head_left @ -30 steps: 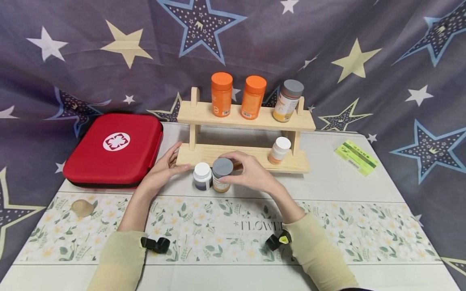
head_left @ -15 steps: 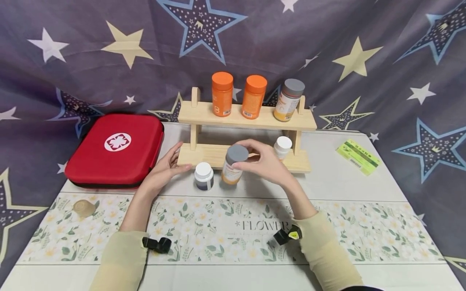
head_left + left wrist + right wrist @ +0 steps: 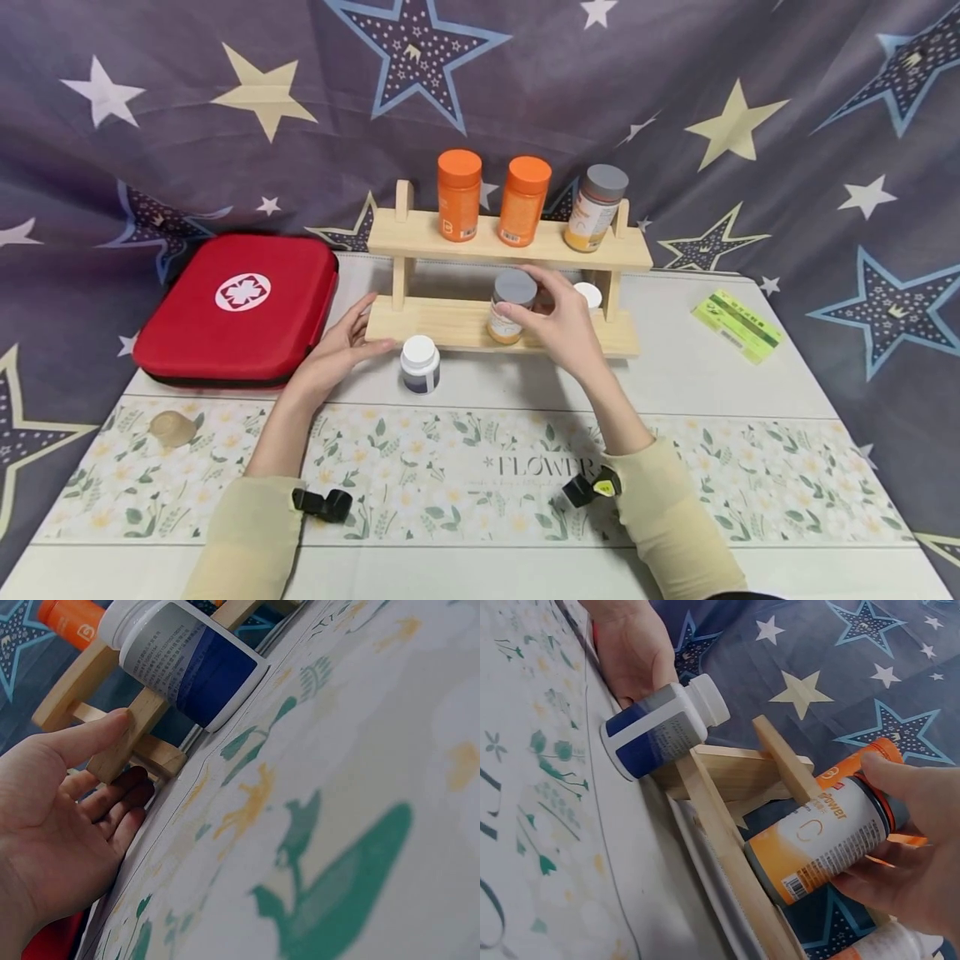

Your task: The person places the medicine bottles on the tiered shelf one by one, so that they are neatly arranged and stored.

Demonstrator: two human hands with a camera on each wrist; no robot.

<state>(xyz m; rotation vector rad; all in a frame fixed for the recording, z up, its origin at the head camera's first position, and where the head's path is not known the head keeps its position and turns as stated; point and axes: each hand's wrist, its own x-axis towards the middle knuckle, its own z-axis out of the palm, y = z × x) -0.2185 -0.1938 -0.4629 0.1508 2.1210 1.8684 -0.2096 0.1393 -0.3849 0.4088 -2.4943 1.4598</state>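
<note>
My right hand [image 3: 562, 321] grips a grey-capped bottle [image 3: 513, 304] with a white and orange label, near its cap. That bottle is upright at the lower board of a two-tier wooden shelf [image 3: 431, 321]; in the right wrist view the bottle's base [image 3: 769, 874] meets the board's edge. My left hand [image 3: 335, 350] holds the left end of the lower board, thumb at the front and fingers behind, as the left wrist view shows. A white-capped bottle [image 3: 420, 365] with a dark blue label stands on the table just right of my left thumb.
Two orange bottles [image 3: 459, 196] [image 3: 524, 202] and another grey-capped bottle [image 3: 596, 208] stand on the upper board. A small white-capped bottle [image 3: 588, 296] sits behind my right hand. A red first-aid case [image 3: 236, 308], a tan rounded object [image 3: 172, 428] and a green card [image 3: 737, 325] lie around.
My right hand has lifted the grey-capped bottle from beside the blue-labelled one and carried it right and back to the lower board. My left hand has stayed at the shelf's end.
</note>
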